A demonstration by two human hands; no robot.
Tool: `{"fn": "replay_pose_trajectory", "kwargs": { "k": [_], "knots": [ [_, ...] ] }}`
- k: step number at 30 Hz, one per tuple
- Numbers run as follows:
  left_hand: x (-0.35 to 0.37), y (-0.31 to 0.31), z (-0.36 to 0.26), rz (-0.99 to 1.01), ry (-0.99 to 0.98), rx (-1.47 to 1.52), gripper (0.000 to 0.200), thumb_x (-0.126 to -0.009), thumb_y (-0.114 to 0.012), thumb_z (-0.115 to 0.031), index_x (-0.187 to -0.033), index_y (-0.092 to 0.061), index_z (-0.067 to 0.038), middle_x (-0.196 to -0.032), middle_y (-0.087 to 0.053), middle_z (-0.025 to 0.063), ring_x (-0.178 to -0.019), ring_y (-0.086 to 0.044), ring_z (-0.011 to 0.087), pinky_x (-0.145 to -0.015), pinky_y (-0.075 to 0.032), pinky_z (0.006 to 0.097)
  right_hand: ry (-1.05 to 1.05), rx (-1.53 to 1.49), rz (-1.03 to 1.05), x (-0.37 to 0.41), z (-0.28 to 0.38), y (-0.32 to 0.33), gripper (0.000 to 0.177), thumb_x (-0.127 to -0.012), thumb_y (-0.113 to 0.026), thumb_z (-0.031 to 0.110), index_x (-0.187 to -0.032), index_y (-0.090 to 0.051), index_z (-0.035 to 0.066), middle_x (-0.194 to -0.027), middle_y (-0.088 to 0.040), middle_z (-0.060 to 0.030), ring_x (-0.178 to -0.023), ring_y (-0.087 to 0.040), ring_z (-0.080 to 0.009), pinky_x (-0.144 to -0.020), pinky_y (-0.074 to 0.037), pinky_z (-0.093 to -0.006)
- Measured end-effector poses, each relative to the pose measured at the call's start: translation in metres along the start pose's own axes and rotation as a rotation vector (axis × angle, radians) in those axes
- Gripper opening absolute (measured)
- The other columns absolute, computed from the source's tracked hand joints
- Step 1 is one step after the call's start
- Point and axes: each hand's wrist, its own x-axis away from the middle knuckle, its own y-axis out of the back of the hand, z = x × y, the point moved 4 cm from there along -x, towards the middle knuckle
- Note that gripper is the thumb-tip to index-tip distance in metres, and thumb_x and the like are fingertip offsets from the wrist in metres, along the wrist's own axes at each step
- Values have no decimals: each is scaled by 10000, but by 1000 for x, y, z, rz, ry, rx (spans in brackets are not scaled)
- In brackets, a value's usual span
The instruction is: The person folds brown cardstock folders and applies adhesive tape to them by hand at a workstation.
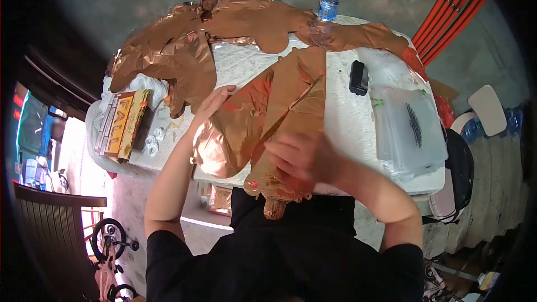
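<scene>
A flat, creased copper-coloured foil piece (291, 100) lies on the white table (349, 128), its narrow lower end hanging over the near edge. At its upper left edge rests my left hand (212, 103), fingers stretched out and holding nothing. My right hand (299, 156) is over the lower part of the foil, blurred by motion, with its fingers bent; whether they grip the foil cannot be made out. More crumpled copper foil (168, 56) spreads along the left and far sides of the table.
A water bottle (329, 3) stands at the far edge. On the right are a black object (358, 78) and stacked clear plastic bags (408, 128). A patterned box (124, 124) and small white rolls (152, 144) lie at the left. Red pipes (456, 11) stand beyond.
</scene>
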Motion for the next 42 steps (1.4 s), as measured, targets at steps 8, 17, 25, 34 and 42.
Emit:
{"fn": "replay_pose_trajectory", "kwargs": {
  "k": [8, 17, 25, 34, 42],
  "knots": [
    [19, 4, -21, 5, 146, -146, 519, -971, -504, -421, -1283, -556, -9, -1158, -607, 74, -1083, -553, 141, -938, -420, 277, -782, -820, 880, 82, -8, 98, 310, -833, -726, 127, -1131, -663, 66, -838, -692, -67, -750, -663, -159, -649, -518, -300],
    [-27, 27, -12, 233, 222, -498, 435, -897, -670, -317, -1196, -601, -10, -882, -632, 37, -746, -600, 116, -647, -487, 253, -863, -294, 576, 46, -48, 81, 317, -841, -681, 129, -1133, -662, 7, -1174, -652, -160, -1103, -618, -311, -935, -489, -344],
    [8, -72, -34, 245, -547, -1086, 492, -865, -656, -208, -1308, -529, -36, -1341, -516, 192, -1266, -469, 365, -1045, -383, 438, -541, 307, 237, 31, -130, 2, 597, -909, -595, 262, -1357, -403, -83, -1471, -333, -265, -1393, -279, -404, -1150, -236, -450],
    [32, -100, 9, 468, -520, -1217, 583, -894, -604, -377, -1383, -464, -93, -1492, -353, 168, -1424, -254, 324, -1159, -173, 509, -505, 323, 370, 35, -152, -35, 658, -971, -479, 382, -1424, -306, -61, -1507, -277, -250, -1426, -231, -360, -1169, -188, -445],
    [35, -103, 9, 437, -547, -1213, 572, -896, -597, -369, -1376, -468, -86, -1483, -362, 180, -1418, -264, 334, -1160, -168, 512, -459, 345, 384, 37, -153, -40, 688, -968, -482, 413, -1445, -286, -42, -1524, -256, -228, -1432, -221, -349, -1176, -170, -436]
  ]
}}
